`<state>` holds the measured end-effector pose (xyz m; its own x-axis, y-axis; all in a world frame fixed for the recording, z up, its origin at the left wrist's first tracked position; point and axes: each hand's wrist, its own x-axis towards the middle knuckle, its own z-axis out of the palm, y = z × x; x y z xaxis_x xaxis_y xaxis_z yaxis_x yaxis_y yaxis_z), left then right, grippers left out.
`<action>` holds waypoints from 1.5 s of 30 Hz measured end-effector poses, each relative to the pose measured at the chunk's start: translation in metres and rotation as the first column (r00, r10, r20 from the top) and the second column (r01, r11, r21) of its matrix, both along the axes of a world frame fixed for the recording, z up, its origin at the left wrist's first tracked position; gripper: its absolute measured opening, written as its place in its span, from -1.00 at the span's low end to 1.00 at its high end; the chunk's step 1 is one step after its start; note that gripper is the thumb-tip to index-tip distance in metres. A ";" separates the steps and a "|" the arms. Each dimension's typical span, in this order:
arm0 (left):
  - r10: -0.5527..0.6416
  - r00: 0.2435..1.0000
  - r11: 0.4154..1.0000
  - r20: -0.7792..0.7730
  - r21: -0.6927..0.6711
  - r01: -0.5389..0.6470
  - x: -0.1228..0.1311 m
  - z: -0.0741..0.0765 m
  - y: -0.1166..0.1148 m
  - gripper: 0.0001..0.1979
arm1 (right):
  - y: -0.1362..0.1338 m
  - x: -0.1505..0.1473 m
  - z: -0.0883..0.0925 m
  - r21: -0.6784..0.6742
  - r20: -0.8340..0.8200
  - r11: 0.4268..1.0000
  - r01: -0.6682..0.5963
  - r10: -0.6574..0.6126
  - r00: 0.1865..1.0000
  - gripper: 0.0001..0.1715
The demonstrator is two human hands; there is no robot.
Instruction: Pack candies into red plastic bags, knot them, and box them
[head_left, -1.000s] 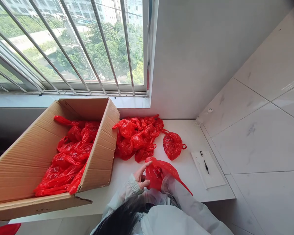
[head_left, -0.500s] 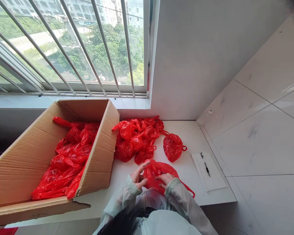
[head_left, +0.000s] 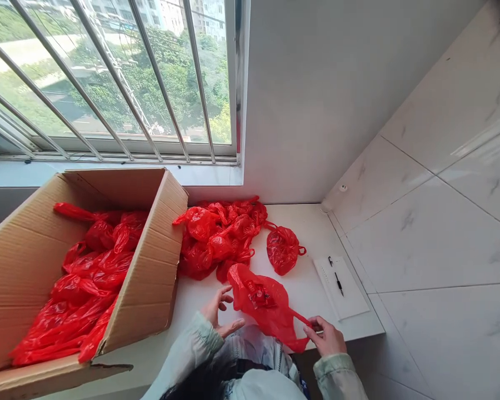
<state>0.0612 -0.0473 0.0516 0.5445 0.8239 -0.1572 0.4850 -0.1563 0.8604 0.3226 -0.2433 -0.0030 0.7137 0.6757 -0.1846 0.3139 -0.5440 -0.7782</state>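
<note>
A red plastic bag (head_left: 266,305) with something small inside is stretched between my hands over the white counter (head_left: 308,278). My right hand (head_left: 327,336) pinches one of its handles at the counter's front edge. My left hand (head_left: 220,311) has its fingers curled loosely at the bag's left end, touching it. Behind them lies a heap of tied red bags (head_left: 219,236), and one tied red bag (head_left: 283,249) sits apart to the right.
A big open cardboard box (head_left: 150,278) on the left holds several red bags. A white notepad with a pen (head_left: 339,283) lies at the right, near the tiled wall. A barred window stands behind.
My right hand has drawn out to the right, pulling the bag's handle and stretching the bag flat. The left hand stays at the left end. The view has shifted right.
</note>
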 end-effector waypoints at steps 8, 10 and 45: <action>-0.020 1.000 0.999 -0.003 0.028 0.020 0.034 -0.008 0.028 -0.76 | 0.073 -0.012 0.093 0.219 -0.099 0.972 -0.083 0.106 0.989 -0.58; -0.032 0.999 0.999 0.008 0.025 0.032 0.036 -0.009 0.033 -0.75 | 0.079 -0.012 0.108 0.230 -0.075 0.968 -0.104 0.124 0.989 -0.59; -0.071 0.983 0.949 -0.168 0.291 0.119 -0.011 0.011 -0.024 -0.76 | 0.053 -0.019 0.076 0.190 -0.225 0.980 0.059 -0.015 0.974 -0.54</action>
<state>0.0505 -0.0716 0.0630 0.6112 0.7915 0.0006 0.5776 -0.4465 0.6834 0.3040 -0.1904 0.0734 0.6946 0.6885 -0.2086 0.1045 -0.3834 -0.9176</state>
